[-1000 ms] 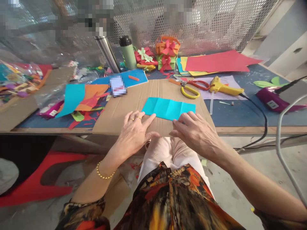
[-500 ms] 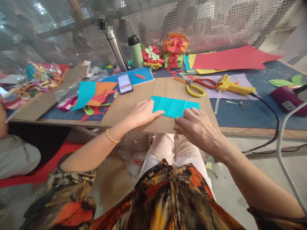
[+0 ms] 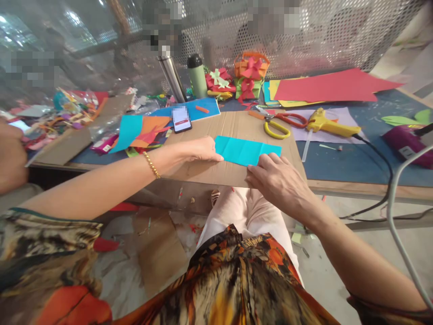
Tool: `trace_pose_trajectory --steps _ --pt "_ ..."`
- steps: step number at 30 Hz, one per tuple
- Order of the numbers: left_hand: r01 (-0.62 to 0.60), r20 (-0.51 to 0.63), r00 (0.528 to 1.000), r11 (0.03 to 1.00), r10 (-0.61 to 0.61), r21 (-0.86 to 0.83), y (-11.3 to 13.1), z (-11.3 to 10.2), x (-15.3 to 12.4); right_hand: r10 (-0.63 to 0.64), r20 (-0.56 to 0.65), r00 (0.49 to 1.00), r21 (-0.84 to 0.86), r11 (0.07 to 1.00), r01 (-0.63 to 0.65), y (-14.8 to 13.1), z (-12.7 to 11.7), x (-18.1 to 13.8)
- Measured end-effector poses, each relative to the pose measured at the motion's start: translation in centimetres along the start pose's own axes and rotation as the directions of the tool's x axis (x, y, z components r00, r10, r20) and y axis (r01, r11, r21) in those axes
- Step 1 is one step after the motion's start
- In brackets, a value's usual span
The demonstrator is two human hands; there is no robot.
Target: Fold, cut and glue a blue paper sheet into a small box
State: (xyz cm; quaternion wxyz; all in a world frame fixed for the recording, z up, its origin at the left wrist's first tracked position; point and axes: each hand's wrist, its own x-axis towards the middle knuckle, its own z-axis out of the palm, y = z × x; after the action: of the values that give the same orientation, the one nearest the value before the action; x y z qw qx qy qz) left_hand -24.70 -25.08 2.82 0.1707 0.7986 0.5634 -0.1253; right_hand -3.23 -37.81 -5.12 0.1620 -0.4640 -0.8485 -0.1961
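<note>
turquoise paper [image 3: 245, 150], a narrow strip with creases running across it, lies on a brown cardboard sheet [image 3: 199, 174], between the two hands and slightly beyond the right one. the left hand [image 3: 201, 149] is at the strip's left end, its fingers curled in and its thumb pointing along the near left corner; whether thumb and fingers pinch the paper there or only press on it, i cannot tell. a gold beaded bracelet [image 3: 151, 164] circles that wrist. the right hand [image 3: 279, 176] is at the strip's near right part, knuckles bent, fingertips over the near edge and covering that corner, with the thumb tucked below and closer to the body; its grip is partly hidden, so again i cannot tell a pinch from a press. the middle and the far edge of the strip are uncovered.

beyond the strip, to the right, scissors [image 3: 269, 118] with one red and one yellow handle lie on the cardboard, apart from both hands. further right, a yellow glue gun [image 3: 333, 126] rests on a lilac sheet [image 3: 348, 116]. a phone [image 3: 181, 123] lies beyond the left hand, near a blue board [image 3: 194, 112].
</note>
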Motion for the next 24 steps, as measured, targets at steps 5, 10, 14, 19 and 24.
trace_pose_trajectory --steps 5,10,14,19,24 --pt "0.012 -0.017 1.0 0.985 -0.016 -0.174 -1.2 0.0 0.9 -0.005 -0.038 0.999 0.004 1.0 0.005 0.0 0.3 -0.2" --pt "0.036 -0.057 0.997 0.988 -0.045 -0.15 -3.1 -0.2 1.3 0.001 -0.035 0.999 0.025 1.0 0.0 0.1 0.3 -0.3" --pt "0.055 -0.055 0.996 0.986 -0.065 -0.159 -4.3 -0.5 1.3 0.003 -0.026 1.0 0.04 0.999 -0.002 0.1 0.3 -0.3" --pt "0.033 -0.044 0.998 0.98 -0.043 -0.195 -5.3 -0.6 1.6 0.008 -0.04 0.999 0.058 0.998 -0.006 0.2 0.3 -0.3" --pt "-0.139 -0.502 0.848 0.986 0.168 0.094 -4.7 0.9 0.2 -0.013 -0.028 1.0 0.064 0.998 0.015 0.4 0.3 -0.2"
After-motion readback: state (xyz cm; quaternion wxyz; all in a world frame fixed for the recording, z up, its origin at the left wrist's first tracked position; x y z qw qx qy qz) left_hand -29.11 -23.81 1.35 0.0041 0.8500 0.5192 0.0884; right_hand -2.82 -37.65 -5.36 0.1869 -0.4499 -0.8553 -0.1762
